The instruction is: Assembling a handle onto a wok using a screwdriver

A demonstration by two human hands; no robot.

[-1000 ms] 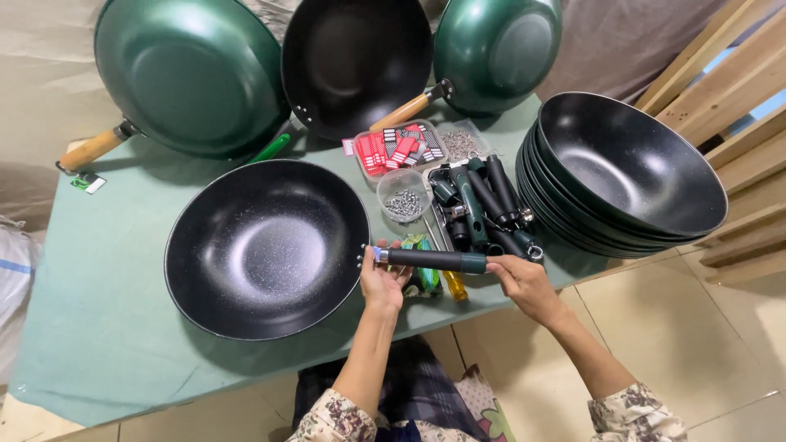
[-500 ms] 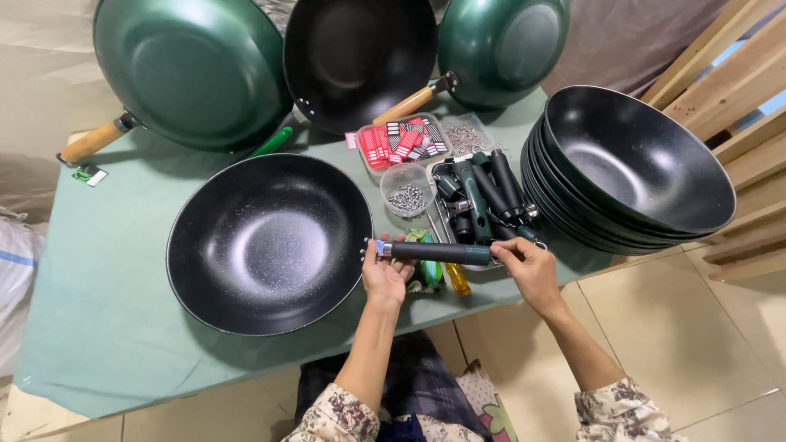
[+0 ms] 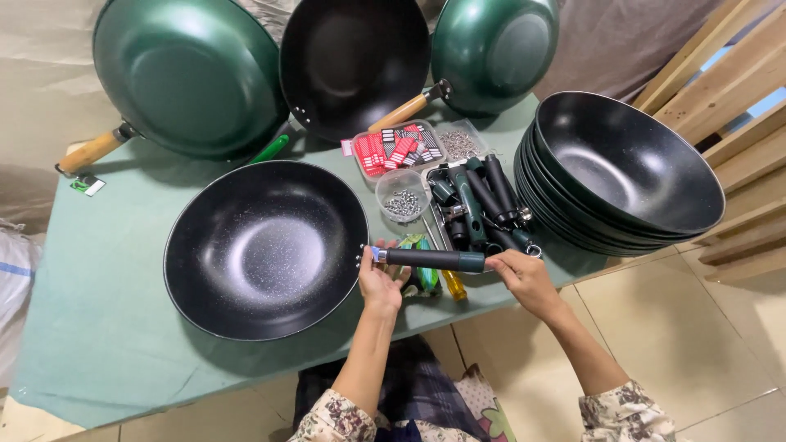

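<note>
A black handleless wok (image 3: 266, 250) lies open side up on the green table (image 3: 98, 327). My left hand (image 3: 381, 282) grips the metal end of a dark pan handle (image 3: 430, 259), right at the wok's right rim. The handle lies level, and my right hand (image 3: 524, 278) holds its far end. Under the handle lie a yellow-handled screwdriver (image 3: 453, 286) and a green packet (image 3: 422, 278).
A stack of several black woks (image 3: 622, 176) stands at the right. A pile of loose dark handles (image 3: 479, 205), a clear tub of screws (image 3: 403, 196) and a tray of red items (image 3: 395, 149) lie mid-table. Three finished woks (image 3: 192, 74) lean at the back. Wooden slats (image 3: 720, 90) stand right.
Both hands and the handle have stayed at the wok's right rim. The view has shifted slightly.
</note>
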